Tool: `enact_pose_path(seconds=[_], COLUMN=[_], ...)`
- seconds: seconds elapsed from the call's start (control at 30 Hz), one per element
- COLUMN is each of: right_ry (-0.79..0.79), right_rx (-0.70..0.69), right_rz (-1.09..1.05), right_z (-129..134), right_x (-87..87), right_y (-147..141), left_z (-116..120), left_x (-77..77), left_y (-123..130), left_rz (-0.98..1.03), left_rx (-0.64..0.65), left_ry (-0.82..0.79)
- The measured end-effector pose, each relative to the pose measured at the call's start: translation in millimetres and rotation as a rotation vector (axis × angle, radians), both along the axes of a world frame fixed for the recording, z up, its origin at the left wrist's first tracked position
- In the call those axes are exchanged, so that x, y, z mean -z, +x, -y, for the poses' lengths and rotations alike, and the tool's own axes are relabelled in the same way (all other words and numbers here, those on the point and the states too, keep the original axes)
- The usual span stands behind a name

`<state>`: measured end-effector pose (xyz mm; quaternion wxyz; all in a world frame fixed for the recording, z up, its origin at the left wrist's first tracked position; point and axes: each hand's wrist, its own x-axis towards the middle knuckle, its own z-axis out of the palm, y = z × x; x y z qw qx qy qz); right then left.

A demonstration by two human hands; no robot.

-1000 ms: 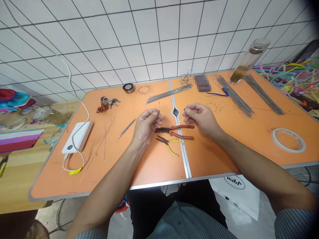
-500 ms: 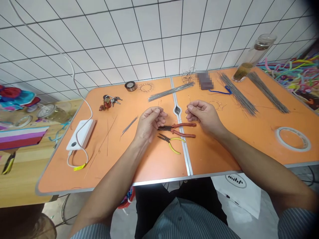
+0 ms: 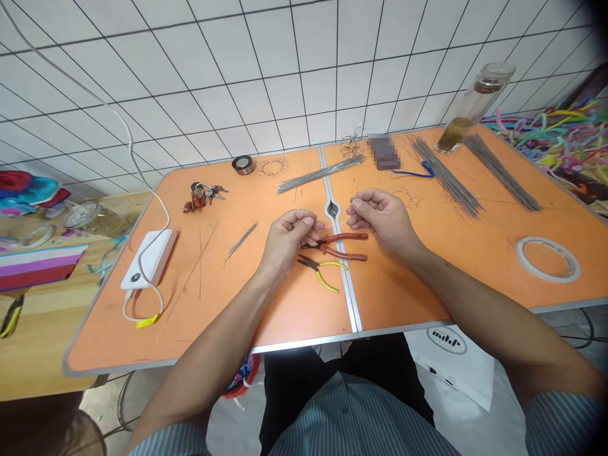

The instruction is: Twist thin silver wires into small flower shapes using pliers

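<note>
1. Wire (image 3: 344, 221) of thin, pale metal spans the gap between both hands, above the tabletop (image 3: 294, 323) of orange board with metal edging, near its centre seam.
2. Left hand (image 3: 287, 237): the grip is closed, thumb against forefinger, apparently pinching one part of the wire. Right hand (image 3: 380, 215): likewise closed, pinching the wire farther along. Holding it at two places probably keeps so light a strand steady and lets its curve be controlled; whether it is one unbroken piece I cannot tell.
3. Pliers with red handles (image 3: 349, 256) and smaller pliers with yellow handles (image 3: 316, 265) lie just below the hands, likely put there for quick reach.
4. Bundles of straight grey wire lie beyond: one across the seam (image 3: 320, 174), two at the right (image 3: 446, 177) (image 3: 503, 172). They are perhaps set back to leave working room.
5. Rings of bent thin wire (image 3: 272, 167) rest beside a dark round roll of tape (image 3: 243, 164), apart from the straight bundles.
6. White flat bag or box (image 3: 456, 364) below the tabletop carries an oval logo; its lettering is upside down and not surely readable. The yellow cable tag (image 3: 146, 323) shows no legible text.
</note>
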<state>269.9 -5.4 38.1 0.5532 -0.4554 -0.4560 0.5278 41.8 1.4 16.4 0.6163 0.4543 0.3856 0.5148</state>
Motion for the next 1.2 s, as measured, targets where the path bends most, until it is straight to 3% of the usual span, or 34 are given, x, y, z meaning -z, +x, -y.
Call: enact_pose_path(seconds=[0.23, 0.47, 0.73, 0.8, 0.83, 0.9, 0.97, 1.07, 1.2], right_ry=[0.025, 0.002, -0.026, 0.002, 0.057, 0.231, 0.277, 0.203, 0.087], right_rx=[-0.027, -0.159, -0.227, -0.228, -0.157, 0.127, 0.283, 0.227, 0.036], right_rz=[0.007, 0.044, 0.138, 0.264, 0.363, 0.642, 0.951, 1.243, 1.399], right_z=[2.5, 8.0, 2.2, -4.6, -8.8, -17.9, -26.2, -33.3, -34.9], right_x=[5.4, 8.0, 8.9, 0.3, -5.2, -15.9, -21.9, -18.6, -4.9], right_y=[-2.1, -10.3, -5.6, 10.5, 21.9, 49.0, 75.0, 97.5, 95.2], left_z=[1.7, -4.2, -8.3, -9.3, -10.0, -11.9, -14.3, -18.9, -26.1], left_x=[-2.4, -5.6, -12.9, -14.4, -14.9, -15.0, -14.2, -11.5, -5.4], left_y=[1.6, -5.1, -13.7, -16.3, -17.7, -20.6, -23.6, -28.0, -33.4], left_rz=[0.007, -0.039, -0.033, -0.038, -0.038, -0.032, -0.027, -0.020, -0.019], left_rx=[0.011, -0.146, -0.207, -0.217, -0.224, -0.242, -0.264, -0.283, -0.308], left_ry=[-0.020, -0.003, 0.006, 0.007, 0.010, 0.023, 0.038, 0.053, 0.069])
